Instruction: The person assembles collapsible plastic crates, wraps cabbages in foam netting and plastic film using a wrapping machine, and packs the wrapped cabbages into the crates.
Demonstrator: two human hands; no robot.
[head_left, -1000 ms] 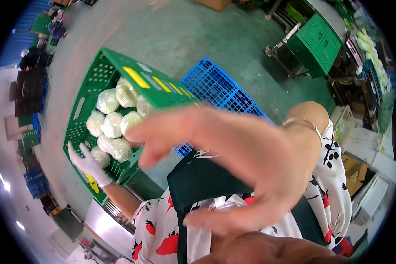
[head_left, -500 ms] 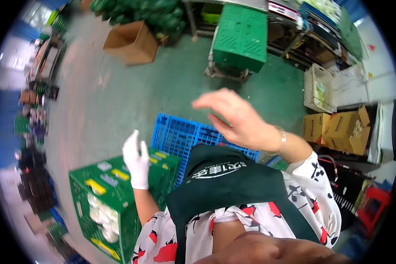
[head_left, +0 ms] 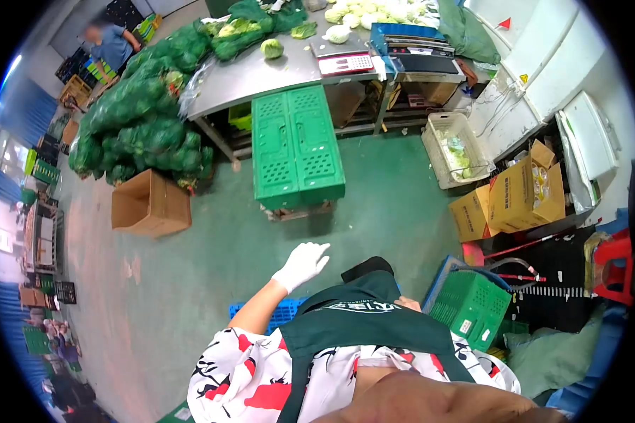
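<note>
My left hand (head_left: pixel 302 266), in a white glove, is held out over the green floor in front of the dark green apron (head_left: pixel 363 317). Its fingers are loosely extended with nothing in them. Only a small part of my right hand (head_left: pixel 408 304) shows, low beside the apron's right side, and its fingers are mostly hidden. Below my left forearm lies a blue plastic pallet (head_left: pixel 283 314), largely covered by my body. Ahead, a green folding-lid crate (head_left: pixel 298 144) stands against a metal table (head_left: pixel 250 74).
Green net sacks of cabbages (head_left: pixel 148 134) are heaped left of the table, behind an open cardboard box (head_left: pixel 152 204). Rightward are a cream crate (head_left: pixel 455 151), cardboard cartons (head_left: pixel 525 187), a green crate (head_left: pixel 470 307) and a red stool (head_left: pixel 614 264). A person (head_left: pixel 111 46) stands far left.
My view has swung up and right, bringing the table and cabbages in. My right hand dropped from in front of me to beside the apron. My left hand left the crate of white produce.
</note>
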